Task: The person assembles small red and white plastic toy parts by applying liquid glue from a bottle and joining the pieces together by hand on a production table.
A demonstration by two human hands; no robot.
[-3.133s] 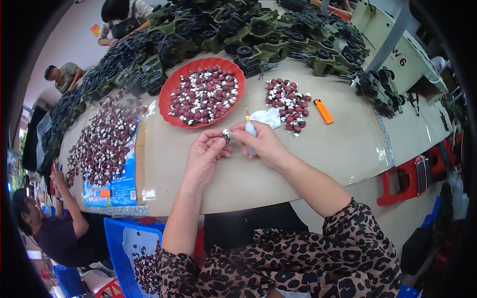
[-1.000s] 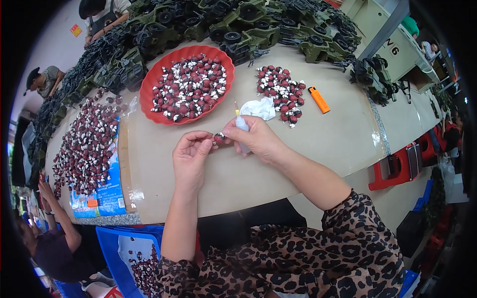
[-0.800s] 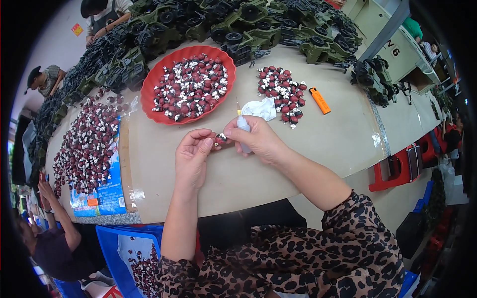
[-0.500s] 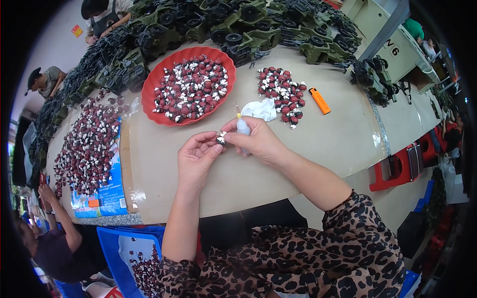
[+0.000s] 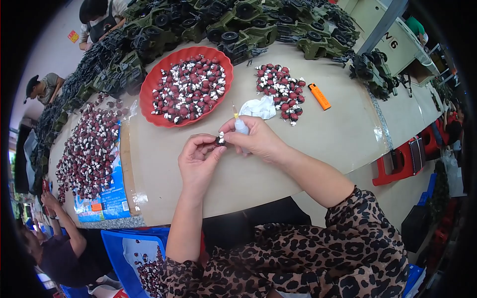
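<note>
In front of me, above the table's paper-covered top (image 5: 208, 184), my left hand (image 5: 196, 159) pinches a small dark ball with a white figure (image 5: 221, 138) between thumb and fingers. The white part points up. My right hand (image 5: 261, 141) grips a small translucent squeeze bottle (image 5: 241, 126) with a yellow collar and thin needle tip, which points away from me. Its thumb and forefinger reach to the white figure's side; whether they touch it I cannot tell. Just beyond the bottle lies a crumpled white cloth or tissue (image 5: 259, 108).
A red scalloped bowl (image 5: 145, 102) holds many similar balls. More lie in a large pile (image 5: 89, 154) at left and a smaller pile (image 5: 283, 89) beside an orange lighter (image 5: 319, 97). Green toy vehicles (image 5: 243, 37) line the back. A blue bin (image 5: 117, 248) stands below; co-workers sit at left.
The ball has turned in my fingers, so its white figure now stands more upright. My left fingers have curled in a little. The bottle stays in my right hand, and the view has shifted slightly.
</note>
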